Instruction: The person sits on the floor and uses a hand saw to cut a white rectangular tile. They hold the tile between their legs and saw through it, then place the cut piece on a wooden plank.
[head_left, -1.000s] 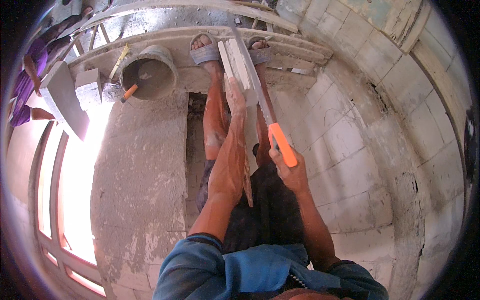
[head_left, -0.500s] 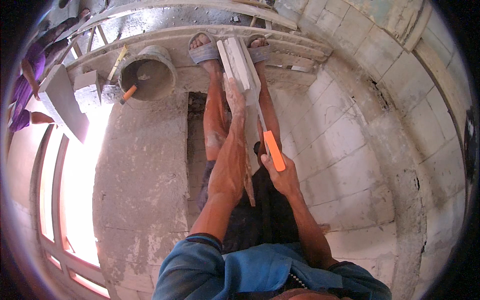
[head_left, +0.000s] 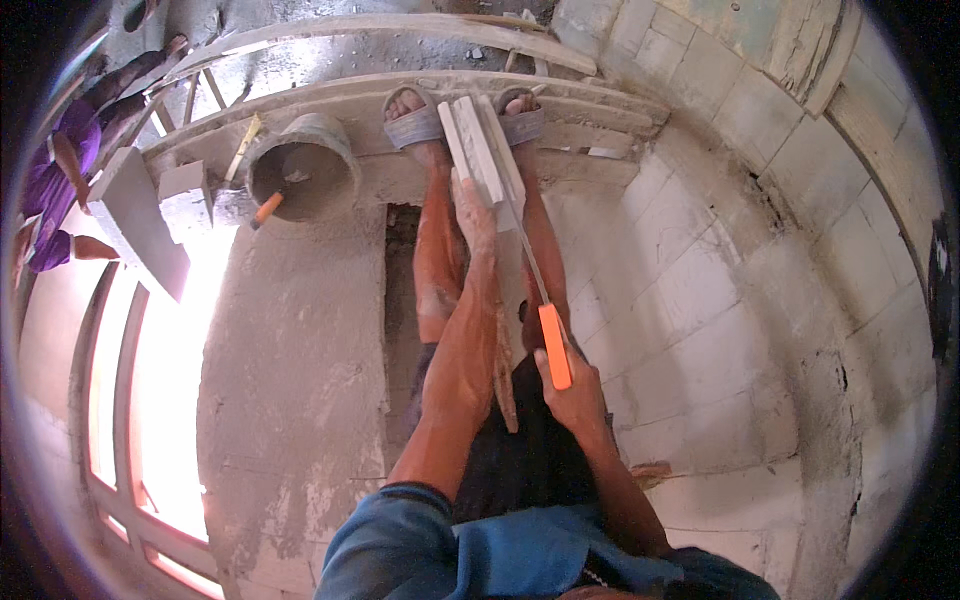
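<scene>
My right hand (head_left: 577, 392) is closed round the orange handle of a handsaw (head_left: 555, 345). The thin metal blade runs forward from it to a pale, narrow block (head_left: 470, 150), which lies between my feet and has lengthwise gaps. Blade and block meet on the right side, but how deep the teeth sit I cannot tell. My left hand (head_left: 475, 218) presses on the block's near left side, the fingers stretched along it. A thin wooden strip (head_left: 505, 385) hangs down beside my left forearm.
A mortar-smeared bucket (head_left: 350, 165) stands front left, with an orange-handled tool (head_left: 267, 209) in it. Beyond it are a small pale block (head_left: 185, 188) and a large slab (head_left: 135, 215), near a person in purple (head_left: 75, 150). Block walls (head_left: 680, 270) rise at right.
My right hand has drawn the saw back toward me, so more blade shows between handle and block. My left hand stays on the block. The whole view has shifted slightly.
</scene>
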